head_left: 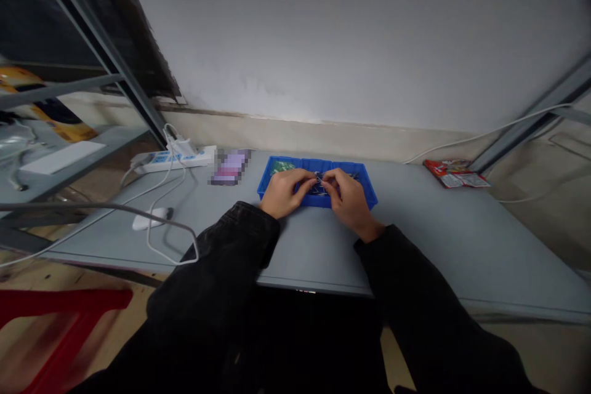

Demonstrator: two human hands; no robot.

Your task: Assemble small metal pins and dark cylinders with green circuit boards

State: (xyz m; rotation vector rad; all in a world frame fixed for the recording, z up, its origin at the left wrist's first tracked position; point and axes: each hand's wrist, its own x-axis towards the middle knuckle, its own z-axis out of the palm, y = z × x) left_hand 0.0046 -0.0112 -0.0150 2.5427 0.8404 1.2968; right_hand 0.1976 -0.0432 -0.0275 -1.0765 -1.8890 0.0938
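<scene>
A blue divided tray (318, 201) sits on the grey table in front of me. Its left compartment holds something green (282, 166), and thin shiny metal pieces (318, 188) lie in the middle one. Above that middle compartment my left hand (287, 189) is closed, thumb and forefinger pinched together. My right hand (345, 196) faces it from the other side in a similar pinch, fingertips almost touching the left ones. Whatever is between the fingertips looks small and thin, and I cannot make it out. The right hand covers part of the right compartment.
At the left are a white power strip (180, 160) with a plugged charger, loose cables, a white earphone-like case (150, 218) and a blurred-out purple object (229, 166). A red snack packet (456, 173) lies at the right. A red stool (64, 301) stands below left.
</scene>
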